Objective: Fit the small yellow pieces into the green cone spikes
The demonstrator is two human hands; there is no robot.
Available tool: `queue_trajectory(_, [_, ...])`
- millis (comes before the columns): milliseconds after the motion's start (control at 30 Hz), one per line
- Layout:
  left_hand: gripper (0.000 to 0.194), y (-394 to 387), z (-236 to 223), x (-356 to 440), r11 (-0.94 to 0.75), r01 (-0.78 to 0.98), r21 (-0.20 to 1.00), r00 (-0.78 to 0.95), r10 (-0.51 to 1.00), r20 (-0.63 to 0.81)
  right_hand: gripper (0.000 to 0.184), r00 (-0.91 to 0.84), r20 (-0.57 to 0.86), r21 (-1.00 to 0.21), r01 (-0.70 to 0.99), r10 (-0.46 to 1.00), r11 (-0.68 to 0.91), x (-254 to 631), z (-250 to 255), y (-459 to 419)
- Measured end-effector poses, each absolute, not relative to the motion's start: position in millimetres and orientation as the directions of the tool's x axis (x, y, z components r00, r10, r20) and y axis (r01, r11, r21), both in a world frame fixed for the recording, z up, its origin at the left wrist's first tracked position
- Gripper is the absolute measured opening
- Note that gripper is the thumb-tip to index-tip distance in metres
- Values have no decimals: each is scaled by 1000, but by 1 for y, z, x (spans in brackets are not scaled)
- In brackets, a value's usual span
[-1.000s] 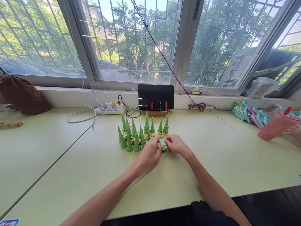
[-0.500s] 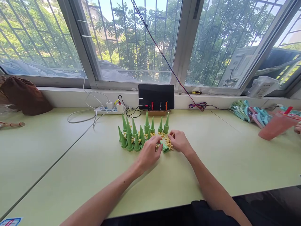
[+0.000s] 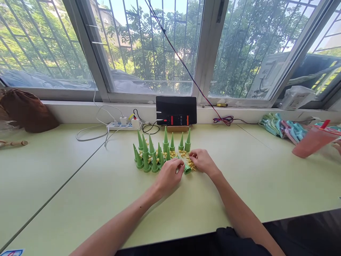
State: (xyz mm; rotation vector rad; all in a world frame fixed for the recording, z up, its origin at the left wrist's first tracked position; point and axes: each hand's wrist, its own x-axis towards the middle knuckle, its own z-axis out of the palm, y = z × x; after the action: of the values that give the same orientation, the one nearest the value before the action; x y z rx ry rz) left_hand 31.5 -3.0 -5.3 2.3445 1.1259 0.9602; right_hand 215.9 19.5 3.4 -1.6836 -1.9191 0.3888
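Several green plastic cones [image 3: 146, 165] with round bases stand upright in a cluster on the table, and small yellow pieces [image 3: 183, 153] are scattered among them. One green cone [image 3: 188, 170] lies on its side with its open base towards me. My left hand [image 3: 170, 175] is just left of that lying cone, fingers curled together; what they hold, if anything, is hidden. On the other side, my right hand [image 3: 202, 160] reaches into the yellow pieces with thumb and fingertips pinched. Whatever is between those fingertips is too small to make out.
Behind the cones a phone [image 3: 178, 120] showing a timer leans against a dark tablet [image 3: 176, 103]. A power strip [image 3: 121, 125] with cables lies to the left. At right are a red cup [image 3: 314, 142], bagged pastel items [image 3: 282, 128] and part of another person's hand [image 3: 337, 145].
My right hand's fingertips have shifted slightly left over the yellow pieces. My left hand has barely moved beside the lying cone. The view has tilted a little.
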Motion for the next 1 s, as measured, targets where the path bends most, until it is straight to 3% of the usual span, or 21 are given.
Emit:
queue_trajectory(733, [25, -3, -4, 33, -575, 496, 651, 431, 814, 391, 14, -86, 119, -536, 833, 989, 137, 218, -2, 21])
queue_trajectory(1000, [23, -3, -4, 34, -561, 502, 659, 427, 823, 376, 12, -73, 100, -465, 878, 992, 111, 216, 2, 19])
